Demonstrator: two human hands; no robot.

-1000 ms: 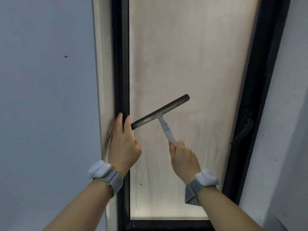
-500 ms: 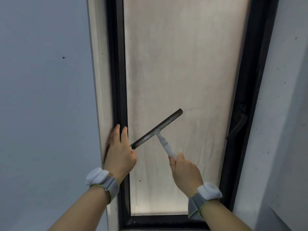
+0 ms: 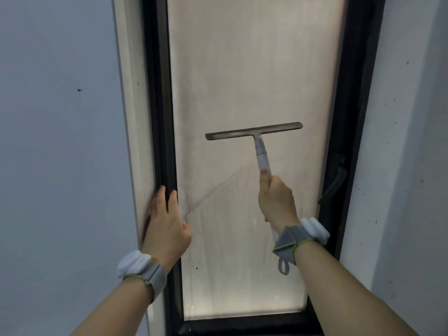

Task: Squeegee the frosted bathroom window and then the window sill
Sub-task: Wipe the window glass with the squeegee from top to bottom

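Right hand (image 3: 276, 202) grips the squeegee (image 3: 257, 141) by the lower part of its pale grey handle, fingers (image 3: 265, 177) curled tight round it, thumb lying up along the shaft. Blade bar sits nearly level, right end slightly higher, held across the middle of the frosted window pane (image 3: 242, 69); whether the rubber edge touches the glass, cannot tell. Bar is clear of both sides of the frame.

Left hand (image 3: 167, 224) rests flat against the black window frame (image 3: 157, 117) on its left upright, fingers (image 3: 161, 195) straight and close together, pointing up, holding nothing. Fingertips lie on the frame next to the pale reveal strip (image 3: 132, 117); thumb is down by the pane edge.

A diagonal wet streak (image 3: 218, 187) runs on the glass from near the left thumb up toward the handle. Small dark specks low on the pane.

Black window handle (image 3: 335, 183) on the right upright of the frame, just right of the right hand, not touched. Both wrists carry grey straps with white units: left wristband (image 3: 140, 265), right wristband (image 3: 303, 235), a loop hanging from the right one. Blue-grey wall (image 3: 60, 141) either side. Bottom frame rail visible; sill not clearly in view.
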